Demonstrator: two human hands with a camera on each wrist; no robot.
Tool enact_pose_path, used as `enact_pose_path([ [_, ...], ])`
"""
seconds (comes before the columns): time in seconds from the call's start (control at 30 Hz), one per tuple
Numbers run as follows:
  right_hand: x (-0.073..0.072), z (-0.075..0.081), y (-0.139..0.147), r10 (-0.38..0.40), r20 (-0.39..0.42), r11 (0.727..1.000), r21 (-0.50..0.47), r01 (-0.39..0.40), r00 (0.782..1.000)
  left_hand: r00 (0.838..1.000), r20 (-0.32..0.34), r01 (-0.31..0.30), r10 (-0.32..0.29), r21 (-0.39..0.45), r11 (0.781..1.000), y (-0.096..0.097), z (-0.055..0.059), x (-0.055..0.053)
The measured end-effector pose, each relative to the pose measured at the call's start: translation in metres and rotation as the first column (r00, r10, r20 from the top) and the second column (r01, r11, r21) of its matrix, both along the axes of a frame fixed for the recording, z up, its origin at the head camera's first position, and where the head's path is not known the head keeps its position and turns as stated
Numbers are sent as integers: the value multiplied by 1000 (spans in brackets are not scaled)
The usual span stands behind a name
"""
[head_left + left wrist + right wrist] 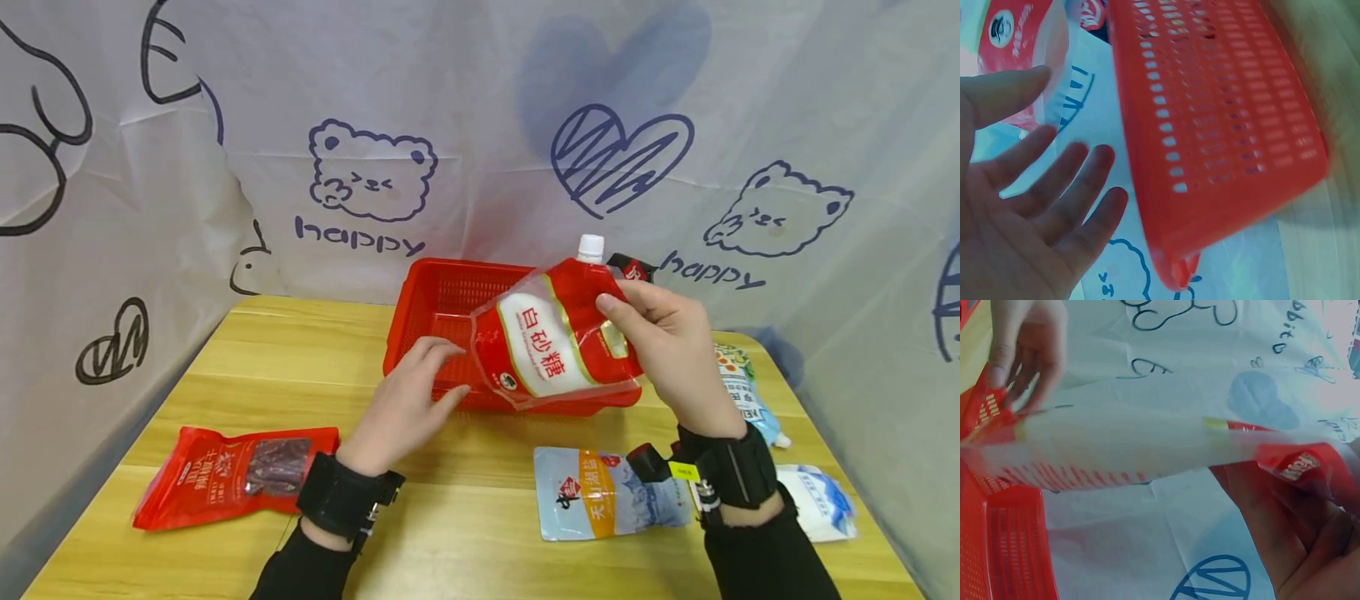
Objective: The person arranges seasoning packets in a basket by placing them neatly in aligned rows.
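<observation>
My right hand [667, 342] pinches the side of a red and white sugar pouch [540, 350] with a white screw cap [591, 247]. The pouch is tilted and held up over the red plastic basket [397, 333], covering much of it in the head view. To its left, my left hand [408, 404] has spread, relaxed fingers and holds nothing. In the left wrist view the thumb of the left hand [1029, 206] overlaps the edge of the pouch [1019, 56], beside the basket's perforated wall [1222, 125]. The right wrist view shows the pouch [1110, 450] nearly edge-on.
A red bag of dried food [232, 475] lies at the left of the wooden table [450, 533]. Toward the right lie a blue and orange pouch [600, 496], a white and blue packet [817, 504] and a light-blue spouted pouch [746, 392]. A dark package [633, 268] shows behind the sugar pouch.
</observation>
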State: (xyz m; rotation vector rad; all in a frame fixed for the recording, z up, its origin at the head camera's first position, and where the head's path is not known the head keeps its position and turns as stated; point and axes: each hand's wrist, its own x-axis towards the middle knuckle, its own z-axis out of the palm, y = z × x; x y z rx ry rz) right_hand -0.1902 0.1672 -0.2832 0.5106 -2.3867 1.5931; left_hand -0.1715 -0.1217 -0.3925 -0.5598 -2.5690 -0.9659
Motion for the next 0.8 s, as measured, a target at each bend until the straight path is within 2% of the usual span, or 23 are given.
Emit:
enact_pose_path([
  [0.1,-12,3,-5,-19,33,1000,-8,19,999,1000,-4,-6,6,-67,998,-1,-3,-2],
  [0.3,-38,5,-17,-65,179,995,-61,77,982,1000,-4,-9,8,-151,989,-3,-9,-4],
  [0.47,-59,-1,-21,-97,244,993,-41,110,965,999,-39,-16,10,-159,987,-2,-12,-5],
  [0.8,-87,-18,-17,-140,355,988,104,110,924,998,-54,-22,14,-139,990,0,-13,-5],
])
